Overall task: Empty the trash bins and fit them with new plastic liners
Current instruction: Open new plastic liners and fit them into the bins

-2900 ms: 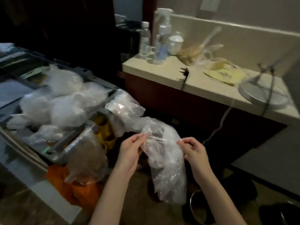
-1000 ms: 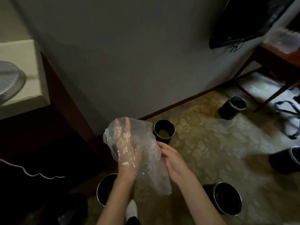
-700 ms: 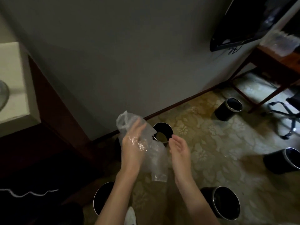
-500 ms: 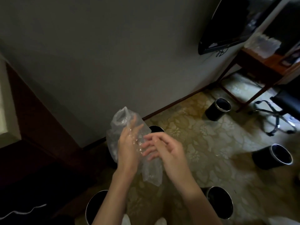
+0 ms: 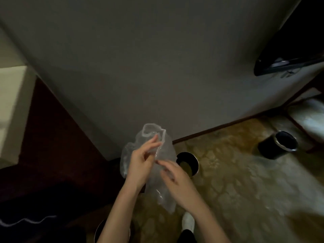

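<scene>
Here, left hand (image 5: 141, 164) tight on liner (image 5: 165, 149), right hand (image 5: 178, 182) loose against it.

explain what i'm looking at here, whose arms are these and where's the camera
There is no machine here. A person wears one camera on the head, looking forward and down, so the two bare arms are their own. The left hand pinches a clear plastic liner near its open edge. The right hand has its fingers at the liner too, but blur hides whether it grips. Below lies a patterned carpet. Black trash bins stand on it: a near bin by the wall and a far bin to the right.
</scene>
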The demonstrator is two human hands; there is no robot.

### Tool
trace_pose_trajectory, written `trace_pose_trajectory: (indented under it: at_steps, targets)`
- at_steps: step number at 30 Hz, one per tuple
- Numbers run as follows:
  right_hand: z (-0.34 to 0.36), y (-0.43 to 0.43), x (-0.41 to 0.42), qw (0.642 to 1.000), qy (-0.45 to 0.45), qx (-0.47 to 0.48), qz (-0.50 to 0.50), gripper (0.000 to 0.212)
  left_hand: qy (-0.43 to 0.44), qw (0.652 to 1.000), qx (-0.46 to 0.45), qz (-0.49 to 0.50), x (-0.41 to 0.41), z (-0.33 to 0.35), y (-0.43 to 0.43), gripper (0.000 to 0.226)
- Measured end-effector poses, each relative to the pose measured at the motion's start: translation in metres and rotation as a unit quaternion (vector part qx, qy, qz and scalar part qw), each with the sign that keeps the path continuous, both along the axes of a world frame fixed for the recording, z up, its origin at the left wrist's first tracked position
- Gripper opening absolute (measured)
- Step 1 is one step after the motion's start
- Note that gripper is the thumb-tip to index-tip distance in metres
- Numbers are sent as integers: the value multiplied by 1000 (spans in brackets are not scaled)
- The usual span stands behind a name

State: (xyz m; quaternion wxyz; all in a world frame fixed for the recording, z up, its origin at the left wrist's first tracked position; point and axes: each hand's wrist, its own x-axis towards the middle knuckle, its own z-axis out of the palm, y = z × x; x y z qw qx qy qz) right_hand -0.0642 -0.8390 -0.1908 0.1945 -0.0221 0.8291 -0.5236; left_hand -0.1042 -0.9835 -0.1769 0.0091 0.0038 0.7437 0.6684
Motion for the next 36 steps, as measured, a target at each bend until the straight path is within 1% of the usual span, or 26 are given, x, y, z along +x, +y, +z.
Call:
trace_pose_trajectory:
  at_steps: [3,6,8,9,10,11,12,13,14,15,16,17,18,19,21,22,23,25,26,28,30,31,33,34,35,36]
  targets:
    - [-19,22,-41,991,-7,116,65,59,-11,999,-26,39,-17,-2,17,54]
    - [-33,57,-84,979,-36,195,47,78,-26,995,-47,79,-32,-2,24,55]
    - [-38,81,-110,961,-56,269,38,83,-29,992,-62,105,-42,0,26,59]
    - [-38,90,-118,950,-49,308,34,81,-31,990,-73,117,-46,2,27,60]
    - [-37,98,-125,944,-19,328,19,76,-34,988,-82,126,-49,4,30,61]
    - [-36,102,-131,947,36,318,-5,65,-37,986,-91,132,-52,6,33,62]
    - [-34,104,-135,958,103,267,-35,50,-37,985,-99,134,-54,8,37,62]
    - [-31,102,-140,968,151,190,-59,33,-37,985,-108,133,-57,9,42,63]
    - [-28,96,-145,981,155,101,-60,19,-37,984,-115,129,-59,10,46,63]
    - [-25,88,-150,992,117,3,-38,12,-39,984,-119,124,-61,11,50,63]
    - [-22,77,-155,995,45,-84,3,15,-40,984,-123,119,-62,13,53,63]
    - [-19,67,-158,987,-44,-146,54,21,-42,984,-128,116,-63,14,55,62]
    - [-23,57,-161,975,-118,-162,100,25,-43,984,-133,113,-63,16,57,61]
    - [-29,48,-165,969,-153,-139,138,28,-43,983,-139,111,-63,18,57,62]
    - [-47,37,-175,967,-180,-71,167,29,-37,982,-148,110,-62,25,55,67]
    - [-57,33,-180,962,-210,-62,162,27,-33,982,-150,109,-61,29,52,70]
    - [-66,31,-183,950,-264,-79,147,26,-30,982,-151,108,-60,33,47,72]
    - [-78,34,-186,908,-382,-139,98,14,-31,980,-165,108,-55,41,37,75]
    - [-84,37,-187,892,-419,-160,65,7,-31,976,-180,116,-51,44,31,75]
    - [-93,46,-187,881,-445,-159,13,14,-29,966,-211,149,-44,50,17,77]
    - [-102,57,-189,882,-447,-145,-30,25,-29,953,-241,183,-37,56,3,77]
    - [-103,64,-192,884,-445,-135,-55,25,-35,946,-255,198,-34,58,-2,75]
    - [-104,72,-198,887,-441,-108,-86,28,-49,934,-273,226,-30,59,-10,72]
    - [-102,76,-201,888,-437,-102,-99,39,-55,929,-278,238,-29,58,-12,71]
    - [-99,75,-203,890,-429,-109,-107,37,-58,926,-281,244,-29,57,-11,70]
    - [-100,76,-204,894,-420,-123,-101,42,-61,925,-284,244,-30,56,-9,68]
